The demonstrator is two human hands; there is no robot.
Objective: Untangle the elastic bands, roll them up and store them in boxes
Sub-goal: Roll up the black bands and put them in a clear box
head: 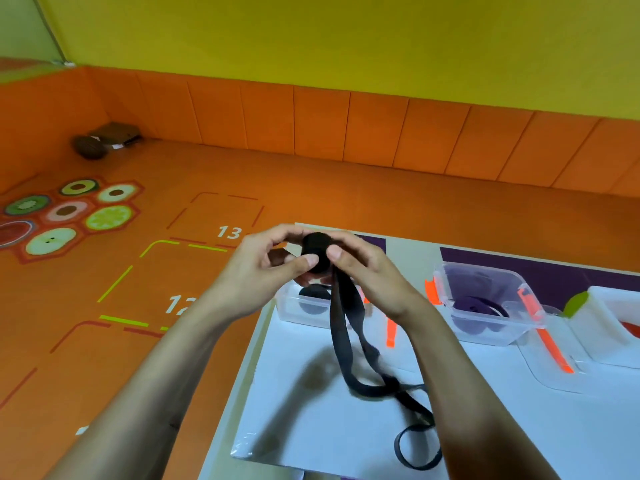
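Both hands are up in front of me above the near end of the white table (311, 410), and between them sits the small, tight roll of black elastic band (316, 251). My left hand (266, 268) has its thumb and fingers pressed onto the roll's left face, and my right hand (367, 275) pinches the right face the same way, thumb toward me, fingers curled over the top. So the roll's axis runs left to right, from one palm to the other.

What matters for the next turn is the loose tail of black elastic strap (341, 327). It leaves the underside of the roll and hangs almost straight down, its long axis running from the hands toward me, then lies in a slack loop (414, 452) on the table by my right forearm. I judge it mostly untangled, though two strands cross low down, so it may snag as it feeds.

Just beyond and below the hands stands an open clear plastic box (298, 306) that seems to hold a dark roll already. A second clear plastic box with orange clips (485, 299), holding a purple roll, sits farther right, nearer my right hand. By my reading, plenty of winding remains before storing.
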